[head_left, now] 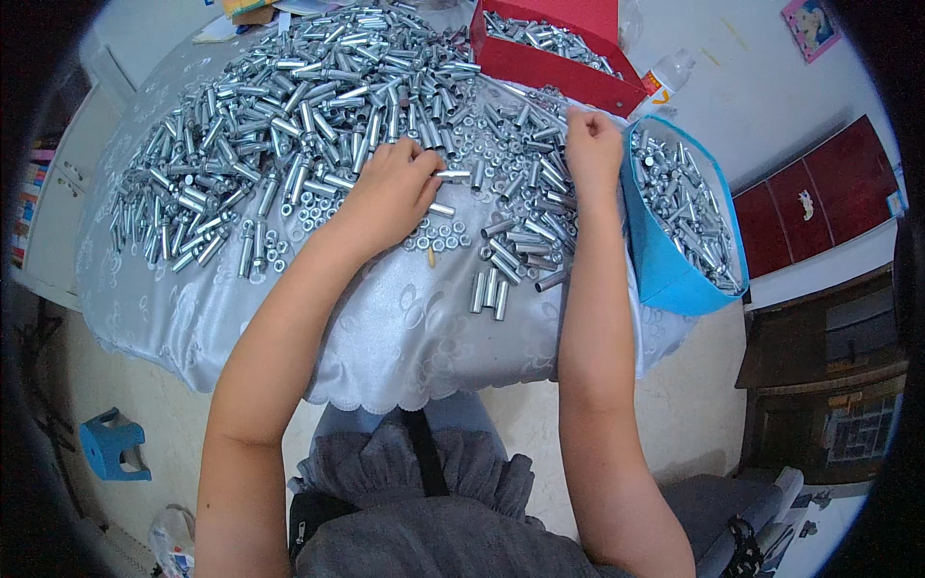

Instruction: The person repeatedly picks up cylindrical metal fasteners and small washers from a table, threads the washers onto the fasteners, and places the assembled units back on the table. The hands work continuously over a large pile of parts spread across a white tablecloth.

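My left hand [393,193] rests over the middle of the table with its fingers curled, pinching a short shiny metal sleeve [454,175] that sticks out to the right. Beside it lie small hex nuts [445,234] and a second sleeve [441,209]. My right hand [594,149] is closed with thumb and fingers together, above the right side of the table; what it holds, if anything, is hidden. Loose metal sleeves [506,258] lie to its left and nearer to me. A large heap of metal sleeve anchor bolts [318,91] spreads across the far and left side.
A blue fabric bin [665,289] full of bolts stands at the right table edge. Behind it are a red box [568,72] with more bolts and a plastic bottle [668,75]. A silvery cloth [385,337] covers the table. A blue stool [114,445] stands on the floor at left.
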Demonstrator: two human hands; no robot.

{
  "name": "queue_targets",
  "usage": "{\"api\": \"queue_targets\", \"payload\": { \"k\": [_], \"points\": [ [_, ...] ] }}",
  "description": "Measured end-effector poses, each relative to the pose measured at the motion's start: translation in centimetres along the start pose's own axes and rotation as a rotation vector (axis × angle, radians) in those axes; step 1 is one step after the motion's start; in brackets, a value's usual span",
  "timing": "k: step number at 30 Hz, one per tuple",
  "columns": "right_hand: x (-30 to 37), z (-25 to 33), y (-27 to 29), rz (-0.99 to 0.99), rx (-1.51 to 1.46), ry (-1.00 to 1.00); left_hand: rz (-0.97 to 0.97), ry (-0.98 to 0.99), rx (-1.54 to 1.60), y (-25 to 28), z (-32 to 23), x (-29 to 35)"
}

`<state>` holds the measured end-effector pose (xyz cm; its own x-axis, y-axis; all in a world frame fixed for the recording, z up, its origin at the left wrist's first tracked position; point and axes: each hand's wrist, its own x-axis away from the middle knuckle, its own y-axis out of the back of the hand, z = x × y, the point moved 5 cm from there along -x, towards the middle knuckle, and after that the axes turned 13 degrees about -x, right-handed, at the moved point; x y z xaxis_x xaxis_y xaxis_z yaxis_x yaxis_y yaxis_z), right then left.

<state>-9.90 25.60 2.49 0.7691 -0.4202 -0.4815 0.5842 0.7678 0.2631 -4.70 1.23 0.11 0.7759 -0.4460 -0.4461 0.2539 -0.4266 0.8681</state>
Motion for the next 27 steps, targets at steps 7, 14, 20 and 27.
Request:
{"api": "queue_targets", "payload": {
  "k": [7, 14, 20, 27],
  "points": [
    [2.4, 2.9, -3.1, 0.341, -0.001, 0.224, -0.031, -0.027, 0.009, -0.1, 0.0, -0.1],
    [4.1, 2.3, -5.1, 0.521, 0.289, 0.537, -0.087, -0.054, 0.019, 0.2, -0.1, -0.2],
    [3.9, 2.9, -5.0, 0.52, 0.281, 0.401, -0.106, 0.071, 0.12, 1.1, 0.6, -0.4],
    [3.0, 5.2, -2.6, 0.246, -0.253, 0.26, -0.205, 0.159, 0.206, 1.7, 1.6, -0.4]
  ]
}}
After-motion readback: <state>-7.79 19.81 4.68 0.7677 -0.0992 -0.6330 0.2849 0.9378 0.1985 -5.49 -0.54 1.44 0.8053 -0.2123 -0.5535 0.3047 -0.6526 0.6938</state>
